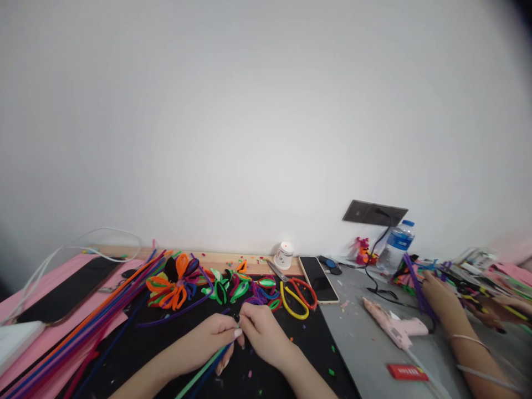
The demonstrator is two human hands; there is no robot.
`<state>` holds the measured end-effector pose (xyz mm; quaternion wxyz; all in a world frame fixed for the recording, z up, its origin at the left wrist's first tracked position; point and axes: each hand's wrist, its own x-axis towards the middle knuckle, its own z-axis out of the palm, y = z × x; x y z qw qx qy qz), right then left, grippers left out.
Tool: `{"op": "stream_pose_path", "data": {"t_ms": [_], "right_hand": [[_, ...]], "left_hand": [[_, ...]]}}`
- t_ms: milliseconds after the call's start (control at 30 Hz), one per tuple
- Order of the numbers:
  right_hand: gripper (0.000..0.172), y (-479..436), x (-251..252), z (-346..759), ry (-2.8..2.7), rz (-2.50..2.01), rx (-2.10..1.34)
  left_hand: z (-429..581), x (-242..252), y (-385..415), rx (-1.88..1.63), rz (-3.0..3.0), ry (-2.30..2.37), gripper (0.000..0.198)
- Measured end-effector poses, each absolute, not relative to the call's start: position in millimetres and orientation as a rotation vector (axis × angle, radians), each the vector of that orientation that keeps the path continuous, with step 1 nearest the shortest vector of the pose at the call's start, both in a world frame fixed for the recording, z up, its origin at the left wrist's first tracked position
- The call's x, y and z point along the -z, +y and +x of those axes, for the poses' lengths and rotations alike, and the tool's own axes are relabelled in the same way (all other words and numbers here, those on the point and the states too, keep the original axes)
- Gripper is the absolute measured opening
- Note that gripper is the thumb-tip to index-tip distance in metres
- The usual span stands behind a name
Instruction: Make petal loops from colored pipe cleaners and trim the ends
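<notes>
My left hand (211, 339) and my right hand (261, 332) meet low in the middle over a black mat (137, 349). Both pinch the end of green and blue pipe cleaners (203, 370) that run down and left from my fingers. Just beyond my hands lie a pipe-cleaner flower in orange, purple and green (177, 282) and several looped pipe-cleaner petals (245, 287). Scissors with yellow and red handles (296, 296) lie to the right of them.
A bundle of long coloured pipe cleaners (83, 327) lies at the left on pink sheets. A phone (318, 279), a small white jar (284, 255), a pink glue gun (393, 327), a water bottle (397, 244) and a red box (407, 372) sit to the right. Another person's arm (457, 327) works at the right.
</notes>
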<state>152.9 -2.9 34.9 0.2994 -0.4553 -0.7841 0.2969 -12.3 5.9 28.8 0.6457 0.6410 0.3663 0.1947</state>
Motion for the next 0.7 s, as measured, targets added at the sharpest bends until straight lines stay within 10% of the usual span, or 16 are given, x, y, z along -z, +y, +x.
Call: {"op": "stream_pose_path", "data": {"t_ms": [700], "right_hand": [[0.027, -1, -35, 153, -2.168, -1.218, -0.749]], "left_hand": [[-8, -14, 6, -0.426, 1.345, 0.761, 0.035]]}}
